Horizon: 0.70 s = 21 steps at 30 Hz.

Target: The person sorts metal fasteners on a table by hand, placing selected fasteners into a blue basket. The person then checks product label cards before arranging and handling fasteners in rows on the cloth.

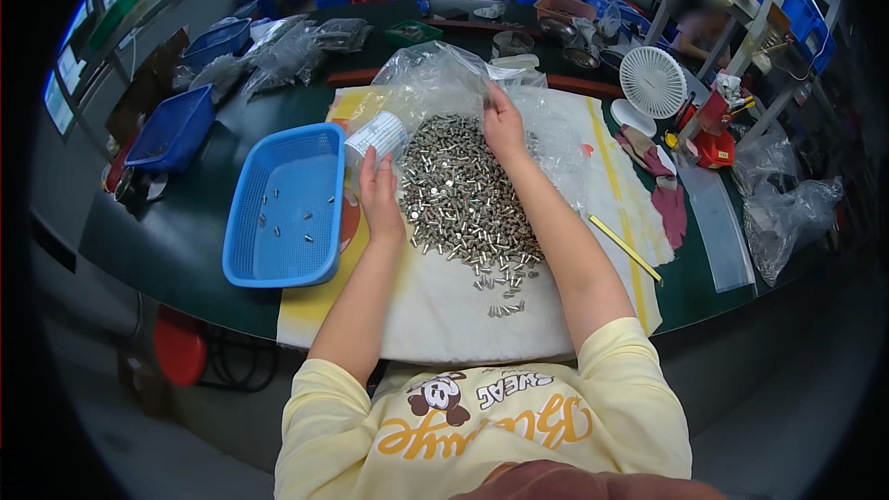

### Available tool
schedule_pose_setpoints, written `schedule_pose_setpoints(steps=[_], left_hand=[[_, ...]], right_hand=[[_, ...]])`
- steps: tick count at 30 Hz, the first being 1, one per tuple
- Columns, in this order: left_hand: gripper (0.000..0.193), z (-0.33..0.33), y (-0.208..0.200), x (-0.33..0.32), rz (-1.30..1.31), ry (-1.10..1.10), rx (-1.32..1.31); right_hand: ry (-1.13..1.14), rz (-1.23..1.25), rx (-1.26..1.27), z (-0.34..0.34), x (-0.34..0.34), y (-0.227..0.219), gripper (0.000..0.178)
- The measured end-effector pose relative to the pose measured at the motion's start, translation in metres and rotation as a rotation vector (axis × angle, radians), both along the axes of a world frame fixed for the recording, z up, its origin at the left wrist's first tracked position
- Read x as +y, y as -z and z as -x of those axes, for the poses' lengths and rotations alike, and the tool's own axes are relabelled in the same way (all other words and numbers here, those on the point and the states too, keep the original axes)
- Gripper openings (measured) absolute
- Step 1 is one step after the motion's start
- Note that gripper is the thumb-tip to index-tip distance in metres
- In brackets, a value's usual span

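A large heap of small silvery metal screws (pixel 468 199) lies on a pale cloth in front of me, spilling toward me in a loose tail. Over its far side spreads a clear plastic bag (pixel 431 69), with a white printed label (pixel 375 134) on its left part. My right hand (pixel 503 125) is closed on the bag's edge at the far right of the heap. Beside the heap's left edge, my left hand (pixel 381 199) has its fingers stretched out, their tips at the label. Left of that hand stands a blue plastic basket (pixel 239 213) with several screws on its bottom.
A yellow strip (pixel 625 247) lies right of my right forearm, near a pinkish glove (pixel 667 208). A white fan (pixel 653 83) stands at the back right. Another blue basket (pixel 174 134) and plastic bags (pixel 287 56) sit at the left. A person (pixel 701 32) is at the far right.
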<state>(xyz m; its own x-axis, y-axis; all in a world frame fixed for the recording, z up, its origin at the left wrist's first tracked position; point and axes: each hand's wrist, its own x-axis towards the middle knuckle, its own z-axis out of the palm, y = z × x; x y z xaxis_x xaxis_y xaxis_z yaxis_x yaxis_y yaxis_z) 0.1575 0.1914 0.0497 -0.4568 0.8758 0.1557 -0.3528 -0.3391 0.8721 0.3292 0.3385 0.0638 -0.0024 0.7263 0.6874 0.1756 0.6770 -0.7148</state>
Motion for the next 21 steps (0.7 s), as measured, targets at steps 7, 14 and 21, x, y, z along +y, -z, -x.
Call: schedule_pose_setpoints(steps=[7, 14, 21], left_hand=[[0.054, -0.002, -0.004, -0.001, -0.081, 0.002, 0.031], [0.055, 0.003, -0.003, -0.003, -0.111, -0.021, 0.058], [0.056, -0.008, -0.006, 0.004, -0.124, 0.04, 0.1]], right_hand=[[0.276, -0.257, -0.995, -0.047, -0.002, -0.022, 0.031], [-0.025, -0.245, -0.812, -0.054, -0.014, -0.024, 0.031], [0.677, 0.021, -1.135, -0.063, 0.004, -0.016, 0.046]])
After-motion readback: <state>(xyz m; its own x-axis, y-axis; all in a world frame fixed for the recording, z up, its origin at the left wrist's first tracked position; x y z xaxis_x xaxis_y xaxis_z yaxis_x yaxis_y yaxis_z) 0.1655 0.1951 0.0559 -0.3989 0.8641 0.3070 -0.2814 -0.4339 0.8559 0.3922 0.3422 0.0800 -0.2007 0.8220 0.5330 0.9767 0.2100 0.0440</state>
